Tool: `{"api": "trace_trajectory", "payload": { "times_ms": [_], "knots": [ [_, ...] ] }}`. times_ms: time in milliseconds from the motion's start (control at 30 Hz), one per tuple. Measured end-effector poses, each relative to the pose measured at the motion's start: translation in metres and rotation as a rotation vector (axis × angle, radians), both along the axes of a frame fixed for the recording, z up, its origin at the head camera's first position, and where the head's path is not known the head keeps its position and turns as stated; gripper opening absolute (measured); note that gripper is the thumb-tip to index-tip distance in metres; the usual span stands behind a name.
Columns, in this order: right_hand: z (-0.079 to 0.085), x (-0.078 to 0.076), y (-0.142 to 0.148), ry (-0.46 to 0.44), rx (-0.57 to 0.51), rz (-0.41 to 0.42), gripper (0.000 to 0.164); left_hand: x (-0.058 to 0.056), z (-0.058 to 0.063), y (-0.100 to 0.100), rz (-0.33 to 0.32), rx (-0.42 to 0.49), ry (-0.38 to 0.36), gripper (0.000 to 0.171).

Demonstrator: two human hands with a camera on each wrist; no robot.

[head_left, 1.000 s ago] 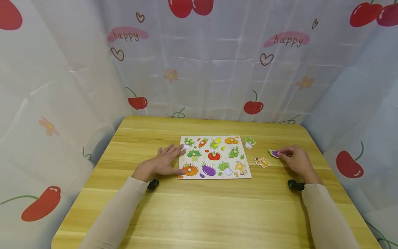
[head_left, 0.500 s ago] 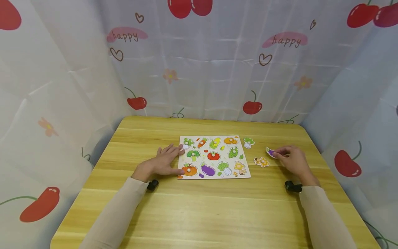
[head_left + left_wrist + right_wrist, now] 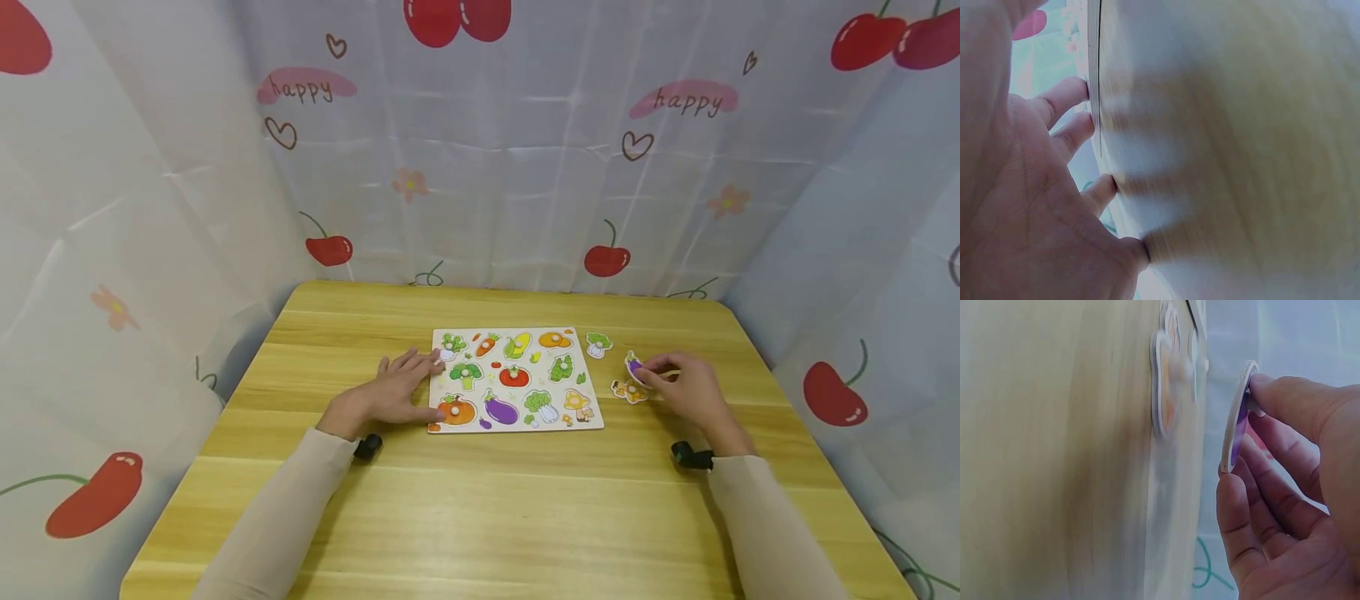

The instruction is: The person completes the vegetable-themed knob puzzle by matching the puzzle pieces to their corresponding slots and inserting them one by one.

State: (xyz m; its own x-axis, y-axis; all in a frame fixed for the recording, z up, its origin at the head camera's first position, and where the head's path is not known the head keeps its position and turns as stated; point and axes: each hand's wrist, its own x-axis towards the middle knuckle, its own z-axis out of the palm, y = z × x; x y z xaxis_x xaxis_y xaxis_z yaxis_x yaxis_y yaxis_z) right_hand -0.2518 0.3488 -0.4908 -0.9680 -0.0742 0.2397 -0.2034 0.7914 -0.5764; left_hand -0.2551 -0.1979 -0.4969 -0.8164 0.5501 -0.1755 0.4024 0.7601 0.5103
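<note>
My left hand (image 3: 393, 392) lies with its fingers spread at the left edge of the vegetable puzzle board (image 3: 551, 429). In the left wrist view its fingertips (image 3: 1104, 190) touch along the board's side and the table. The right hand (image 3: 690, 392) pinches a purple eggplant puzzle piece (image 3: 633, 365) between thumb and fingers. From the right wrist, that eggplant piece (image 3: 1238, 428) shows edge-on and tilted, raised off the table. Beneath and beside it lies an orange mushroom piece (image 3: 626, 392), with its white knob up. A bok choy piece (image 3: 598, 345) rests near the board's top right corner.
Knobbed vegetable pieces such as the tomato (image 3: 514, 377) and broccoli (image 3: 467, 375) sit in the board. Its bottom row shows knobless eggplant, bok choy and mushroom (image 3: 578, 404) shapes. A cherry-print curtain (image 3: 495, 200) surrounds the wooden table (image 3: 465, 517).
My right hand has moved left with the eggplant piece, which has turned more upright and now overlaps the mushroom piece in the head view. The left hand stays on the board.
</note>
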Motion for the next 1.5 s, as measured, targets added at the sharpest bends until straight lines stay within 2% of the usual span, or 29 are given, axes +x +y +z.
{"api": "trace_trajectory", "payload": {
  "times_ms": [267, 767, 1267, 1500],
  "knots": [
    [0.001, 0.002, -0.023, -0.002, 0.002, 0.024, 0.026, -0.001, -0.001, 0.001, -0.003, -0.008, -0.003, 0.1],
    [0.001, 0.006, -0.066, -0.016, 0.002, 0.131, 0.016, -0.001, -0.001, 0.001, 0.003, -0.014, -0.008, 0.103],
    [-0.001, 0.013, -0.105, 0.058, 0.019, 0.238, 0.014, -0.001, 0.0, 0.001, 0.001, 0.0, 0.005, 0.1],
    [-0.003, 0.014, -0.127, 0.066, -0.013, 0.33, 0.011, -0.001, 0.0, 0.001, -0.003, -0.011, 0.01, 0.102]
  ]
}}
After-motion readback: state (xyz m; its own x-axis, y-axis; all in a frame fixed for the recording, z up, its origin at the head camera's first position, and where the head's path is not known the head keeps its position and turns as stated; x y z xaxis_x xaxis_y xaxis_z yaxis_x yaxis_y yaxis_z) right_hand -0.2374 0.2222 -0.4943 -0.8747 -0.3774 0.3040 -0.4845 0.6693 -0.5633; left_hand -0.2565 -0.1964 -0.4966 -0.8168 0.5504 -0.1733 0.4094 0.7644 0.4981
